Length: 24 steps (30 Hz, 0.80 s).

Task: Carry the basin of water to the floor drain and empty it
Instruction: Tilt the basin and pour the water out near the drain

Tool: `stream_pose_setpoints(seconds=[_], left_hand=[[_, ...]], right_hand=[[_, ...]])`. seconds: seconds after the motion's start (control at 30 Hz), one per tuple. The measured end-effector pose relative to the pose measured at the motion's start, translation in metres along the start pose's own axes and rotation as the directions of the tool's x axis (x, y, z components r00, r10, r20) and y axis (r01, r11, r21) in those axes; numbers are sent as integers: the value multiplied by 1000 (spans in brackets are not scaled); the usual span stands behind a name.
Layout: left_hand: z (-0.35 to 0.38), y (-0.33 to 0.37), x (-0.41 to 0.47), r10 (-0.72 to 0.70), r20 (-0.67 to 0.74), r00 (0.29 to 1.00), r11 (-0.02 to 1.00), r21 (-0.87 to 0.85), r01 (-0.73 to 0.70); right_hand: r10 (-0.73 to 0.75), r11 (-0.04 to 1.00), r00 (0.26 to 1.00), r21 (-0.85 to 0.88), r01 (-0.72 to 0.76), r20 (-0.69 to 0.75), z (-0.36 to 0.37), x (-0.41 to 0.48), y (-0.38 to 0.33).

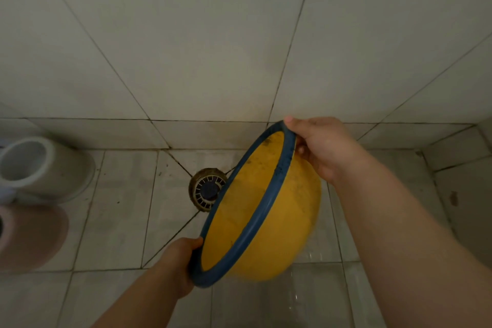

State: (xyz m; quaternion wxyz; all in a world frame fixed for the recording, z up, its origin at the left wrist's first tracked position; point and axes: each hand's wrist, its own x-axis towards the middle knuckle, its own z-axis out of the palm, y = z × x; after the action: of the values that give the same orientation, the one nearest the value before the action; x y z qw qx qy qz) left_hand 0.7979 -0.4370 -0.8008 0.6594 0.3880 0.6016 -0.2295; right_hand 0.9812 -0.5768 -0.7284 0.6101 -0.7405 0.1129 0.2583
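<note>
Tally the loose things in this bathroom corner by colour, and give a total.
Yellow with blue rim: 1, the basin
White: 1, a stool
Pink: 1, a stool
Total: 3

Dim, flat light; wide-angle bowing at edges

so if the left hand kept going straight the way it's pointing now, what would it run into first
Past the blue rim it grips, the left hand points up and away toward the floor drain. Beyond the yellow basin it holds, the drain cover would likely come first, then the tiled wall; depth is hard to judge.
</note>
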Motion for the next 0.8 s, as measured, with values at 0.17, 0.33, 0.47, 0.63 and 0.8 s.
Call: stream_pose_setpoints(seconds=[0.17, 0.33, 0.47, 0.63, 0.8], left_hand=[[-4, -1, 3, 13, 15, 1000, 1000, 10, -13], [-9, -4, 9, 9, 38, 999, 1000, -12, -9], [-10, -4, 10, 24, 48, 999, 999, 21, -25], [-12, -9, 8, 57, 45, 997, 997, 57, -60], [-9, -9, 3, 70, 76, 995, 994, 82, -76]], right_hand=[[3, 1000, 1000, 3, -3, -17, 3, 1, -5], [-2, 1000, 1000, -15, 2, -20, 8, 1, -9], [-12, 1000, 999, -20, 12, -31, 12, 1, -11], [-22, 999, 1000, -30, 22, -21, 14, -1, -15], [-38, 997, 999, -60, 38, -2, 20, -4, -19]])
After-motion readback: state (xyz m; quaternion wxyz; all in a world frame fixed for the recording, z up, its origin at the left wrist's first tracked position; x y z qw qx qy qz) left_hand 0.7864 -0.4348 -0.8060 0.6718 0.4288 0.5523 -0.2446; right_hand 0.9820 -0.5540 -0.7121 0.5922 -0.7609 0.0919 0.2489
